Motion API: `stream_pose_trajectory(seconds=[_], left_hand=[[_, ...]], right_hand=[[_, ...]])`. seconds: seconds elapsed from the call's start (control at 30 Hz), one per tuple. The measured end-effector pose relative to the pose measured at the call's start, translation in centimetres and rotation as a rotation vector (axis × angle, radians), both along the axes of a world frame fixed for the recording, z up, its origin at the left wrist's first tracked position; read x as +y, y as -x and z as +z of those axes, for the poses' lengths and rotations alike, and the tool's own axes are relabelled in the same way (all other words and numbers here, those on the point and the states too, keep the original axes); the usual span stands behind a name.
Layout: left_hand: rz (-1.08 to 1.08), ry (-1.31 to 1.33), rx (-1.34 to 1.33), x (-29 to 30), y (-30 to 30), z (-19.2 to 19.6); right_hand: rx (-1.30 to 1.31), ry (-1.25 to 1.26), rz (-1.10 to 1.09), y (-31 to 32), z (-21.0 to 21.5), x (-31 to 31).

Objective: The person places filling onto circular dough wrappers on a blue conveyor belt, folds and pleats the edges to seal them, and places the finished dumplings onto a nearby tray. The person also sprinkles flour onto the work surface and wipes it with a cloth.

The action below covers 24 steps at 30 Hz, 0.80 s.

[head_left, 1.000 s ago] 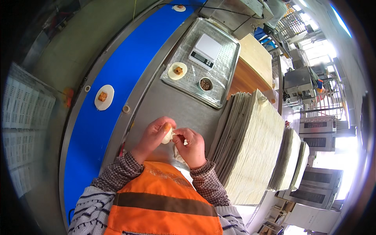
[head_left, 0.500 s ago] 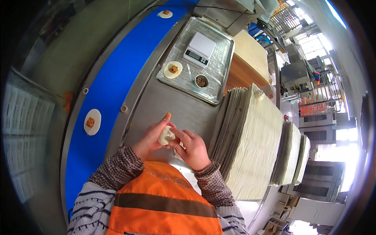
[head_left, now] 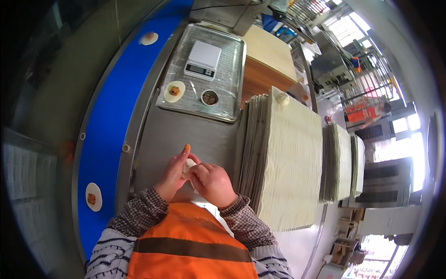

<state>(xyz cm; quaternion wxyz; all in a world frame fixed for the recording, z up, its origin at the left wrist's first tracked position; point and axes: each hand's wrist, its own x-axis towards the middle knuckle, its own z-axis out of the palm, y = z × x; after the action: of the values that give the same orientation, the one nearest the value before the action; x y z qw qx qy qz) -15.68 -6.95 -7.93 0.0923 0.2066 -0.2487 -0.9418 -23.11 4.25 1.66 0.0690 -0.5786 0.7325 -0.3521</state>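
My left hand (head_left: 173, 176) cups a pale ball of dough (head_left: 187, 166), its thumb raised with orange filling smeared on the tip. Bent over the dough from the right, my right hand (head_left: 214, 185) pinches its edge with closed fingertips. Part of the ball is hidden by the fingers. Ahead, a dough round with orange filling (head_left: 174, 91) lies on a metal tray (head_left: 225, 114) lined with clear film. Beside it on the tray are a small bowl of dark brown filling (head_left: 209, 97) and a white digital scale (head_left: 203, 59).
A blue conveyor belt (head_left: 109, 109) runs along the left, carrying a near filled dough round (head_left: 94, 197) and a far one (head_left: 148, 38). Cloth-covered stacks of trays (head_left: 292, 158) stand close on my right. Beyond the metal tray is a wooden board (head_left: 269, 49).
The filled rounds on the belt have travelled toward me. My right fingers have closed in over the dough, covering more of it. The whole view has shifted somewhat.
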Motion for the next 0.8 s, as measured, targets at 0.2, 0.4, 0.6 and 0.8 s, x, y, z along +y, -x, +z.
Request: stream_pose_trajectory(seconds=[0.2,0.4,0.6,0.8], left_hand=[[0.135,-0.200,-0.180,-2.8,-1.6,-4.1],[0.204,-0.190,-0.252,-3.5,-1.1,-5.7],[0.259,-0.244,-0.268,-4.3,0.3,-7.0],[0.267,-0.245,-0.240,-4.5,2.6,-7.5]], right_hand=[[-0.045,0.023,-0.398,10.2,-4.5,-4.7],[0.109,-0.300,-0.341,23.9,-13.0,-10.5],[0.271,-0.519,-0.241,27.2,-17.6,-15.6],[0.326,-0.530,-0.241,28.3,-19.3,-16.0]])
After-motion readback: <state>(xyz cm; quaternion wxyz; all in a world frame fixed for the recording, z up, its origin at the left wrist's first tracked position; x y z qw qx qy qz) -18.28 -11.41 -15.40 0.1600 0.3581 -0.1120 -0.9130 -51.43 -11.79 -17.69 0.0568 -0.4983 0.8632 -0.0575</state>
